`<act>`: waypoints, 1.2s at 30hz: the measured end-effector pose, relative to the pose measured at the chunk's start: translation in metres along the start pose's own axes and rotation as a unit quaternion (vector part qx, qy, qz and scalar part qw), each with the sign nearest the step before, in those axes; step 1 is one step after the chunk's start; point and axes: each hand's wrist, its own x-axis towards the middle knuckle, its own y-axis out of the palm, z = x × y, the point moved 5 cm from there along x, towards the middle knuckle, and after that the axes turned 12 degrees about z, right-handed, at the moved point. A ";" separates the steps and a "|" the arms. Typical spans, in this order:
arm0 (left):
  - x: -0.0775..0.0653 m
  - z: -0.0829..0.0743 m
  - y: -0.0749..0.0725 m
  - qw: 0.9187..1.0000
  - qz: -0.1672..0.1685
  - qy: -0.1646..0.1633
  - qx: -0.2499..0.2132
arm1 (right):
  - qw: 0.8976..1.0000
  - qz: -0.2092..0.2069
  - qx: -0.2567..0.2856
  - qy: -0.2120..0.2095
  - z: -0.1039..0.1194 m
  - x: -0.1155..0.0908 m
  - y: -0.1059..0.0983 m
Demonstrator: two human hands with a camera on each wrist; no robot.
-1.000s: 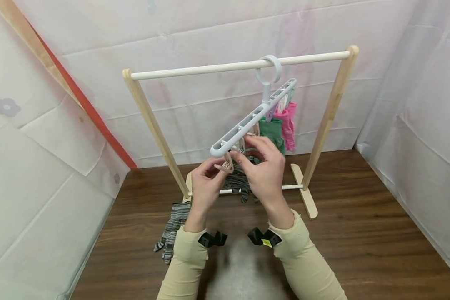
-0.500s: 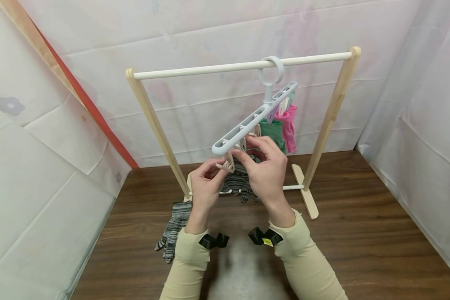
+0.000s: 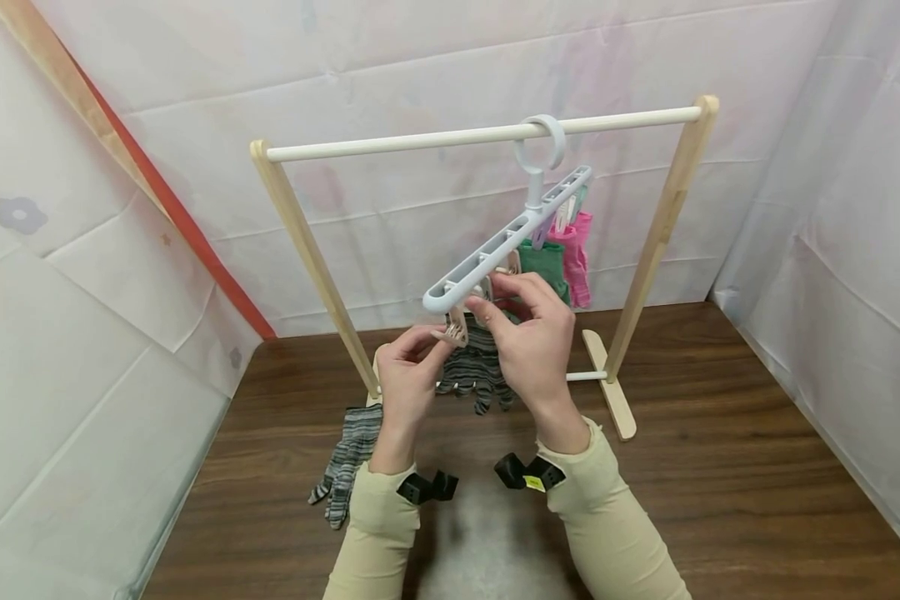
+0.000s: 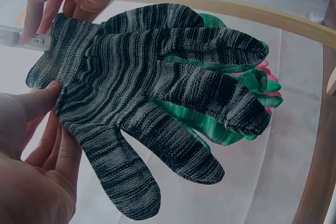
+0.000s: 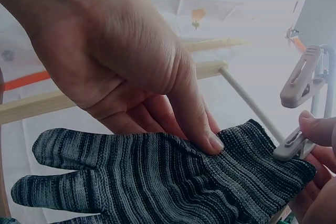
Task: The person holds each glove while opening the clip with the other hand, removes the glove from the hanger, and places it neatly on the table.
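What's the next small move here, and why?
Probably ease the left hand off the clip so it can close, while the right hand steadies the striped glove. The left thumb lies on that clip, whose tip overlaps the cuff; the right hand pinches the glove. Whether it already grips isn't clear.

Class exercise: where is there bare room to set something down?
The dark brown wood-grain table is bare right of the pale wooden rack's right foot, and left of the loose grey-black striped knit glove. Crowded: beneath the pale-blue plastic hanger, where the left hand and right hand work at a similar glove.
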 end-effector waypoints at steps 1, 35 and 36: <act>0.000 0.000 0.000 1.000 0.002 0.002 0.002 | 1.000 -0.001 0.001 0.000 0.000 0.000 0.000; -0.016 0.040 -0.007 1.000 0.003 0.001 -0.012 | 1.000 -0.003 0.007 0.023 0.022 0.002 -0.002; -0.017 0.040 -0.007 1.000 0.003 0.001 -0.013 | 1.000 -0.003 0.008 0.025 0.022 0.002 -0.002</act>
